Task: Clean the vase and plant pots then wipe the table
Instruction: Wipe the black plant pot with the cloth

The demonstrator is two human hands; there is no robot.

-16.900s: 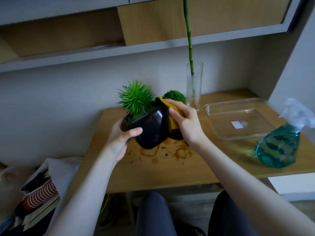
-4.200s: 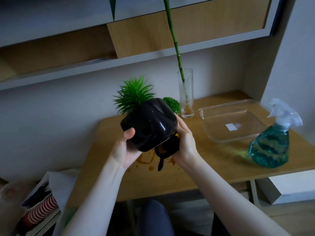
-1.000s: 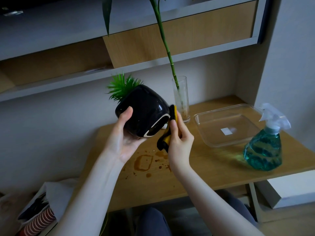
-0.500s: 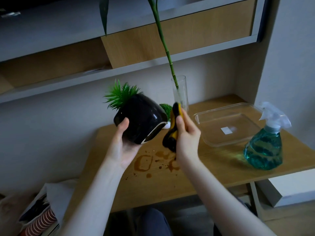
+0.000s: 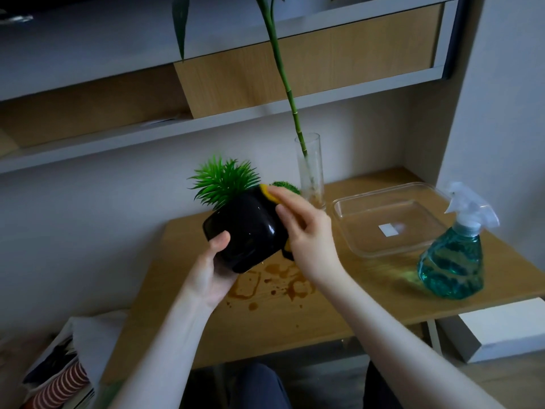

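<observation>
Head view: the left hand (image 5: 216, 273) grips a tilted black plant pot (image 5: 246, 231) of spiky green leaves above the stained table (image 5: 339, 302). The right hand (image 5: 306, 231) presses a yellow cloth (image 5: 267, 191) against its 2 o'clock side. Behind, a glass vase (image 5: 311, 172) holds a bamboo stalk (image 5: 283, 75).

black plant pot (image 5: 246, 231): smooth, glossy, ceramic-like glaze with bright highlights. spiky plant (image 5: 222, 180): shiny green plastic. cloth (image 5: 267, 191), at the pot's 2 o'clock: soft, matt yellow-and-black fabric. vase (image 5: 311, 169): clear, smooth glass. tray (image 5: 389, 222), at the pot's 3 o'clock: transparent, glossy, glass or plastic. spray bottle (image 5: 452, 265): translucent teal plastic with a frosted white trigger. bench (image 5: 309, 314): matt wood-grain surface, blotched with brown stains (image 5: 274, 286).
</observation>
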